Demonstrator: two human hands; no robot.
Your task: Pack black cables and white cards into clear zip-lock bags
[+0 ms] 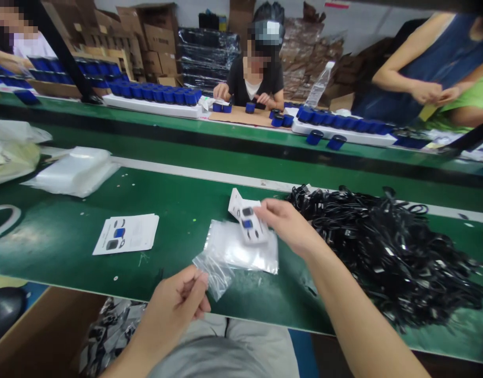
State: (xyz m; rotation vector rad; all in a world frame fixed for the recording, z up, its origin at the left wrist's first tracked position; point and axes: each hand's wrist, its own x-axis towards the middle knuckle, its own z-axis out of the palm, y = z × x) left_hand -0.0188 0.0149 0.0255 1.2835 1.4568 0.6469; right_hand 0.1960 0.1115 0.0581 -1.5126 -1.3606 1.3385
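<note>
- Head view, read left to right with the clear plastic bag (241,251) as landmark; it lay on the green bench (68,236), just in front of the person.
- Far left of the bag: a stack of further clear bags (74,170) lay flat near the bench's back edge, apparently as stock within reach.
- Left of the bag: a small pile of printed leaflets (126,233) lay face up, well apart from it.
- At the bag's near-left corner: the left hand (178,302) pinched the film between thumb and fingers, a narrow closed grip that seemed to steady the bag and keep its mouth accessible.
- At the bag's upper edge: the right hand (286,223) held a folded leaflet (247,220) by its right end, fingers closed on it; the leaflet was tilted and overlapped the bag's top. Whether it had entered the bag could not be told.
- Right of the bag: a large heap of black cables (387,252) lay close to the right forearm.
- Beyond the bag, across the belt: other people worked among rows of blue parts (155,94) on white trays.
</note>
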